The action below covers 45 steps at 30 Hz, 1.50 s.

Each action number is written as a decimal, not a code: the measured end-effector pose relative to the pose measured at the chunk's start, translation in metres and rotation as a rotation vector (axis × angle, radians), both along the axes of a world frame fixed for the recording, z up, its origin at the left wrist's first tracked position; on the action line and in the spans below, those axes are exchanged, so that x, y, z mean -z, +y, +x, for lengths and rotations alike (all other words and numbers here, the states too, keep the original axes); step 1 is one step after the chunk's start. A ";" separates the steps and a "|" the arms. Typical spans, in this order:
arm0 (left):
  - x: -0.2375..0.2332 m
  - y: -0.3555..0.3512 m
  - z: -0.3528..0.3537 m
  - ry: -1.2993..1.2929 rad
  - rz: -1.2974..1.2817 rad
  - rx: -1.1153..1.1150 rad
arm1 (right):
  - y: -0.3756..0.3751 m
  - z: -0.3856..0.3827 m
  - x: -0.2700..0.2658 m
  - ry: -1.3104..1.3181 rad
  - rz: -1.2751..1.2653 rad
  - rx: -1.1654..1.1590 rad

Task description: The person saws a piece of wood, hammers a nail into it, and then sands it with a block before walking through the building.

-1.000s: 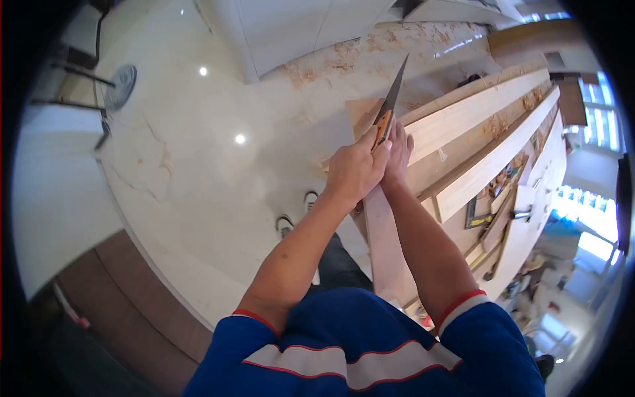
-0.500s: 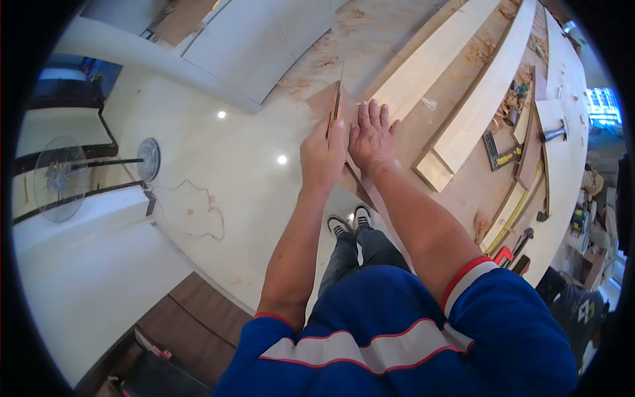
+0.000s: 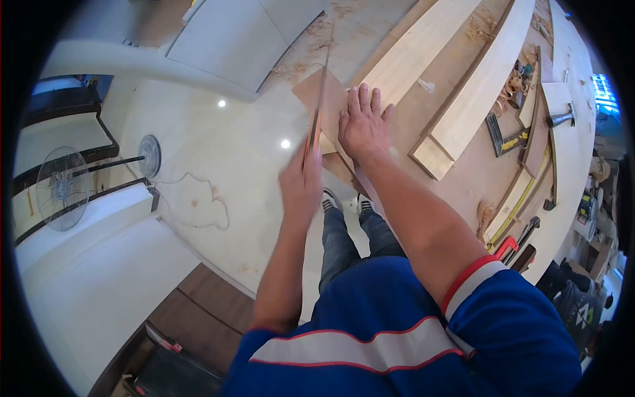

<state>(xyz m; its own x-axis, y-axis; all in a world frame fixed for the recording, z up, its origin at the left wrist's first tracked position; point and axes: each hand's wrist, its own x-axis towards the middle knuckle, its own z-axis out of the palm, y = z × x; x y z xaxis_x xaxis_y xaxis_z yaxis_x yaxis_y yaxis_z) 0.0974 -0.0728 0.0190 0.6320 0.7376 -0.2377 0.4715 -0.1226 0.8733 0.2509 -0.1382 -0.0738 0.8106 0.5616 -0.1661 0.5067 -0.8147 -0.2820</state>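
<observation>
My left hand [image 3: 301, 182] is wrapped round the orange-and-black handle of a hand saw [image 3: 324, 79], seen nearly edge-on with its thin blade pointing away from me. The blade crosses a brown panel [image 3: 306, 90] that juts past the workbench edge. Flat at the near end of a pale wooden plank [image 3: 413, 49], my right hand [image 3: 365, 129] presses down with fingers stretched out, just right of the saw.
On the workbench [image 3: 456, 192] lie a second pale plank [image 3: 486, 86], a black square [image 3: 506, 137], a hammer [image 3: 561, 118], a yellow tape measure [image 3: 522, 198], a red-and-black clamp [image 3: 509, 248] and wood shavings. A fan [image 3: 63, 188] stands at the left.
My left hand has drawn the saw back toward my body and slightly left. My right hand stays spread on the plank.
</observation>
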 end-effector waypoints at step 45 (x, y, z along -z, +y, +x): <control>0.023 0.032 0.038 0.001 0.034 0.004 | 0.003 0.004 0.002 0.022 0.005 0.011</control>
